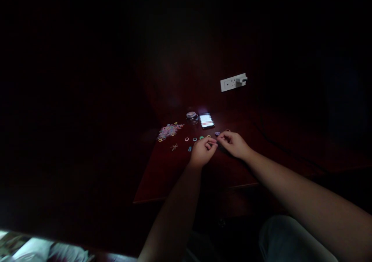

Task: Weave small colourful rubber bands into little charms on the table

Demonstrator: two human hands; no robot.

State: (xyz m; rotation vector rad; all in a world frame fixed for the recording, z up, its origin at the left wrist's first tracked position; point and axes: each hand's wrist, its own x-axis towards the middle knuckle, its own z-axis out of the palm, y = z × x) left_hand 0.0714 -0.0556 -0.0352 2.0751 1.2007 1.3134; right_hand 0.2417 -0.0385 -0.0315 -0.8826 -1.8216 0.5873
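My left hand (203, 151) and my right hand (235, 145) meet above the dark red tabletop, fingertips close together. Both are closed in a pinch; whatever is between the fingers is too small and dark to make out. Just beyond them runs a row of small coloured rings, among them a pink ring (186, 139), a dark-centred pale ring (195, 139), a green ring (201, 138) and a purple piece (217, 133). Beside my left hand lie small blue pieces (190, 149). My fingers partly cover the row.
A heap of small multicoloured loops (170, 131) lies at the table's left, with thin yellowish pieces (174, 147) nearer me. Behind stand a round clear container (192, 117) and a lit phone (206, 121). A wall socket (233, 82) holds a plug; a dark cable (279, 142) crosses the right side.
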